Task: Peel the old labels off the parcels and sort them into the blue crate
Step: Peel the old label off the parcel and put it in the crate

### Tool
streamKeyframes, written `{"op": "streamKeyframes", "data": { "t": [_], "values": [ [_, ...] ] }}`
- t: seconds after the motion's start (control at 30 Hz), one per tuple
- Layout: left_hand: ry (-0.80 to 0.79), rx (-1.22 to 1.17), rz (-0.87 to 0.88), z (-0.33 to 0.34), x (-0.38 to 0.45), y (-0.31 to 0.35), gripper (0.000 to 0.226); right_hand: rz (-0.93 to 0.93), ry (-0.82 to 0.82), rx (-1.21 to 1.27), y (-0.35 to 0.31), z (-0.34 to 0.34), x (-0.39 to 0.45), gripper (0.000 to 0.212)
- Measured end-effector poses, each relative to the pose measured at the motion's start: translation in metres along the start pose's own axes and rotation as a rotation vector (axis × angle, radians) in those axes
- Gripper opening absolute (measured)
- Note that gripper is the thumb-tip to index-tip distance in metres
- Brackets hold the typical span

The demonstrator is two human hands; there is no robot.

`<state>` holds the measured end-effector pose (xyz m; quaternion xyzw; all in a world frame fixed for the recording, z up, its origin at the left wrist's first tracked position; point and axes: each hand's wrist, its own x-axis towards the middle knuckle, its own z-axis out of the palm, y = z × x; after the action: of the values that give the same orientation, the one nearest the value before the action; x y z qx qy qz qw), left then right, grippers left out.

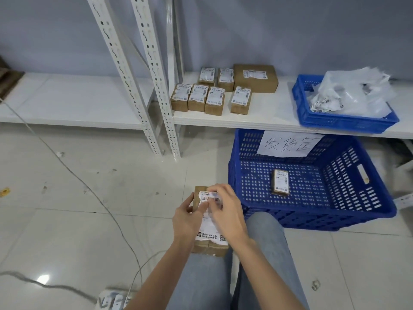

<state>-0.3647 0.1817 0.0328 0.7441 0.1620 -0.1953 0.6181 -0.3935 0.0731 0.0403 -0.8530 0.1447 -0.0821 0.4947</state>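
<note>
Both hands working one parcel (210, 245) just left of the blue crate (335, 217), long axis running away from the person. Left hand (186, 220) gripping its side; right hand (225, 211) pinching the barcoded label (209, 233). Crate's paper sign (288, 144) reading 发货筐.

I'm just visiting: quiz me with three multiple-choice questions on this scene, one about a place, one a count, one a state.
1. Where is the big blue crate with the handwritten sign?
A on the floor
B on the shelf
C on a lap

2. How many parcels lie inside it?
A none
B one
C four

3. What is the held parcel's label like?
A gone
B untouched
C being worked at its top

Answers: 1 A, it stands on the tiles below the shelf. 2 B, a single parcel in the crate. 3 C, the right hand fingers its top edge while the left hand grips the parcel.
</note>
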Motion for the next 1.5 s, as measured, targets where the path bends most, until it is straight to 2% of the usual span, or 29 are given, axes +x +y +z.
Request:
{"op": "streamKeyframes", "data": {
  "t": [0.07,0.17,0.23,0.33,0.67,1.13,1.5],
  "values": [
    [0.000,0.015,0.010,0.000,-0.001,0.001,0.049,0.041,0.011,0.011,-0.001,0.001,0.001,0.048],
    [-0.005,0.026,0.005,0.000,0.000,0.000,0.047,0.022,0.093,-0.211,-0.002,0.006,0.005,0.025],
    [-0.004,0.037,0.000,-0.001,0.001,-0.001,0.048,-0.017,0.135,-0.263,-0.003,0.009,0.003,0.010],
    [0.000,0.052,0.003,-0.002,0.001,-0.003,0.044,-0.036,0.140,-0.289,-0.004,0.010,0.004,0.004],
    [-0.021,0.049,0.002,-0.002,0.000,-0.002,0.042,-0.115,0.159,-0.456,-0.009,0.011,0.004,0.007],
    [-0.014,0.025,0.006,-0.004,0.000,-0.004,0.044,-0.020,0.078,-0.398,-0.013,0.007,-0.005,0.006],
    [-0.008,0.009,0.004,-0.003,-0.002,-0.001,0.049,-0.046,0.089,-0.406,-0.014,0.007,-0.005,0.011]
  ]
}}
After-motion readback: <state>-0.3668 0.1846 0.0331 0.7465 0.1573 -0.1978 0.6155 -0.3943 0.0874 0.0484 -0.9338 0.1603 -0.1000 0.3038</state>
